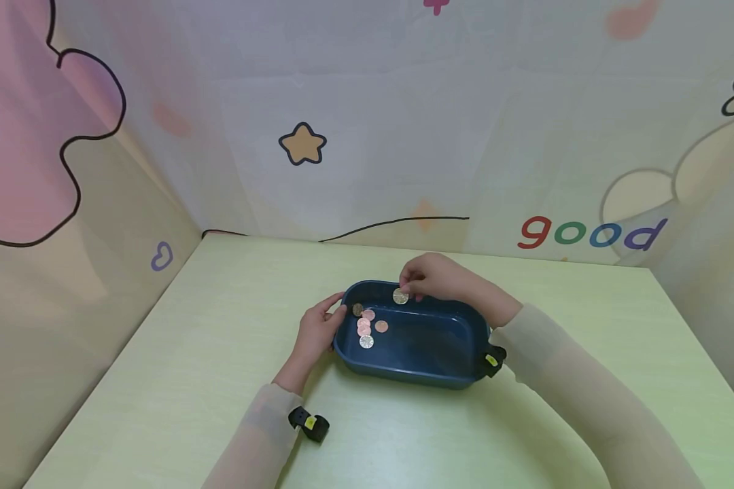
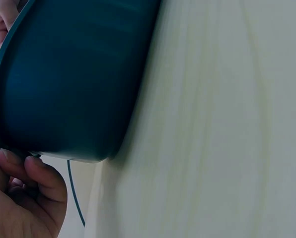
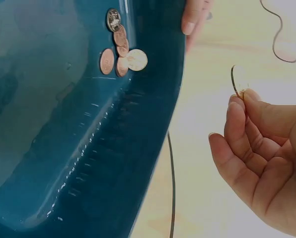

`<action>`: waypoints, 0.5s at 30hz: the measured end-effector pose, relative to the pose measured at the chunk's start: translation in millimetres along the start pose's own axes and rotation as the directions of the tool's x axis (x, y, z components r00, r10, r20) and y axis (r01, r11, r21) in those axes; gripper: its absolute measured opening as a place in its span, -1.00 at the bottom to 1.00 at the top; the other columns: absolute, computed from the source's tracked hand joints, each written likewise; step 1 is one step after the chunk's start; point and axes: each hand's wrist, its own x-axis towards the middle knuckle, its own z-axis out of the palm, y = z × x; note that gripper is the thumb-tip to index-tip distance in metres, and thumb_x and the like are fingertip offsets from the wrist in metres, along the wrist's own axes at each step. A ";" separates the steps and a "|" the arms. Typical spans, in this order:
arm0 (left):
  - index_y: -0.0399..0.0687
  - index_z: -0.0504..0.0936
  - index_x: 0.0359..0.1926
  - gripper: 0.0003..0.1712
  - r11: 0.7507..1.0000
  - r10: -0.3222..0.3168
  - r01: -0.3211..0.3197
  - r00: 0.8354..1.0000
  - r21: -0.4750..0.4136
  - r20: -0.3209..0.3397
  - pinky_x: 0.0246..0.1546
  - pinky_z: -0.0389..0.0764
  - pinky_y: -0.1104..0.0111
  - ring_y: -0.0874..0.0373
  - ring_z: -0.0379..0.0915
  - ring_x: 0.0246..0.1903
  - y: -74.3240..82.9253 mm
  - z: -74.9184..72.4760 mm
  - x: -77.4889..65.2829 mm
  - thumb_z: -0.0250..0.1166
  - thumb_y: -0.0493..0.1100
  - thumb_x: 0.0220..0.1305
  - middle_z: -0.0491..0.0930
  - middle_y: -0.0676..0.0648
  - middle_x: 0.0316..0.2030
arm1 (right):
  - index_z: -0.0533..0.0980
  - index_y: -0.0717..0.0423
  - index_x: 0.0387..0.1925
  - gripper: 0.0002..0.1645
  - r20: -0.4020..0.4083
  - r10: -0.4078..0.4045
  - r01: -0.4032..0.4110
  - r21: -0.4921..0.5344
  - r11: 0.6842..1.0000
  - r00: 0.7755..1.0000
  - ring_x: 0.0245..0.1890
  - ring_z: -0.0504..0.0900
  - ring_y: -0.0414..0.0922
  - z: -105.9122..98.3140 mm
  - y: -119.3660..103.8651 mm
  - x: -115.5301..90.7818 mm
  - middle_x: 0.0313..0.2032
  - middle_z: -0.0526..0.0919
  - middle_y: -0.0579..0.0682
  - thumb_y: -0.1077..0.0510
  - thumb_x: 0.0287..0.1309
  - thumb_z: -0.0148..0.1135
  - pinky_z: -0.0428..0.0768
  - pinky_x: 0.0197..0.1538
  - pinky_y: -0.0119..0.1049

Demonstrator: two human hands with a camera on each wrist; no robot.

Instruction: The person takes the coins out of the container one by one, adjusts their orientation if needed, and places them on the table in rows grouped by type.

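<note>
A dark blue tray (image 1: 416, 377) with rounded corners stands on the table. My left hand (image 1: 316, 331) grips its left end, thumb at the rim and curled fingers outside; the left wrist view shows those fingers (image 2: 43, 178) against the tray's edge. Over the far rim, my right hand (image 1: 437, 277) pinches a silvery coin (image 1: 400, 296) between thumb and fingertips. That coin (image 3: 234, 82) appears nearly edge-on in the right wrist view. Inside the tray's left part lie several copper-coloured coins (image 1: 363, 324), a dark coin (image 1: 357, 310) and a silvery coin (image 1: 366, 341), some overlapping.
The pale green table (image 1: 220, 339) extends around the tray on all sides. Behind it hangs a printed cloth (image 1: 391, 136) with a star and coloured letters, and more cloth rises at both sides. Black straps (image 1: 310, 424) sit at both wrists.
</note>
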 end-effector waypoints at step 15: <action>-0.15 0.52 0.36 -0.53 1.000 0.002 -0.002 1.000 -0.007 0.003 -0.74 0.31 0.48 0.27 0.19 -0.84 -0.2 -0.7 -1.0 0.16 -0.14 0.51 0.24 0.12 -0.75 | 0.64 0.29 -0.25 -0.84 -0.062 0.052 -0.046 0.103 0.994 0.997 -0.37 0.69 -0.11 -13.4 22.5 -36.0 -0.34 0.73 0.13 0.25 0.38 0.22 0.76 -0.08 -0.12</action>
